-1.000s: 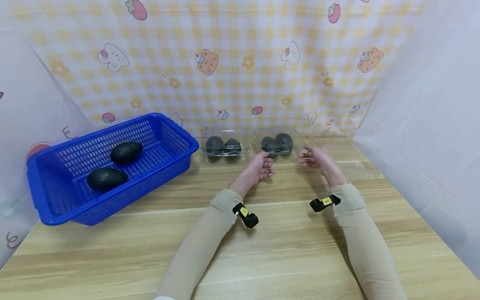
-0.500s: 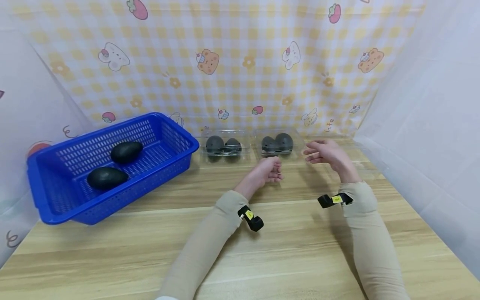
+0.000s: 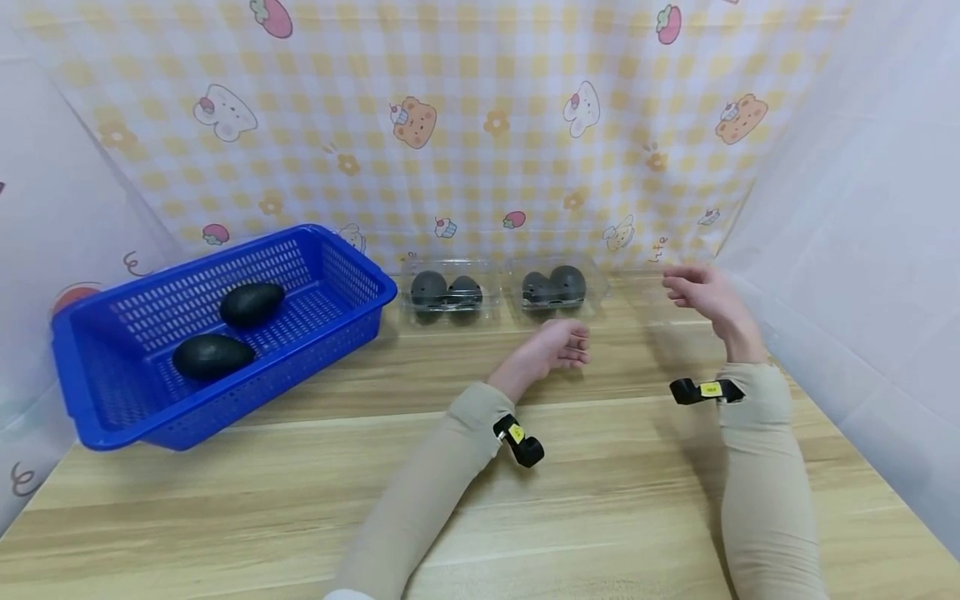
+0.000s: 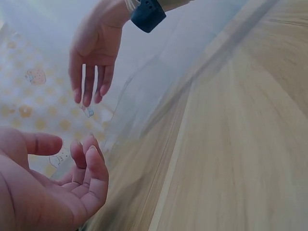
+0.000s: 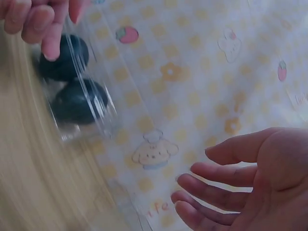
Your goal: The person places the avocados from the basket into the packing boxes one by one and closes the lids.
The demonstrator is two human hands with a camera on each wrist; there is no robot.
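At the back of the counter [image 3: 600, 508], two clear boxes stand side by side, the left box [image 3: 492, 293] with two avocados [image 3: 430, 289] and the right box [image 3: 596, 287] with another pair [image 3: 567, 285]; their positions show no change over the last second. What has changed is you. Your left hand [image 3: 553, 343], a second ago at the front of the right box, has drawn back and rightward and now lies just before it, apparently clear of it. Your right hand [image 3: 708, 296], which was by that box's right end, has travelled well off toward the counter's far right. Both hands are noted with fingers relaxed and spread from the thumb, gripping nothing. Near your right hand is clear plastic [image 5: 120, 207], whose form cannot be made out; whether you touch it cannot be told. The finding, as a judgement: the right box looks released and settled, and your attention appears turned from it to that right-hand side. Two avocados [image 3: 213, 357] lie apart in the blue basket [image 3: 285, 372] at the left, unboxed, so the packing appears incomplete.
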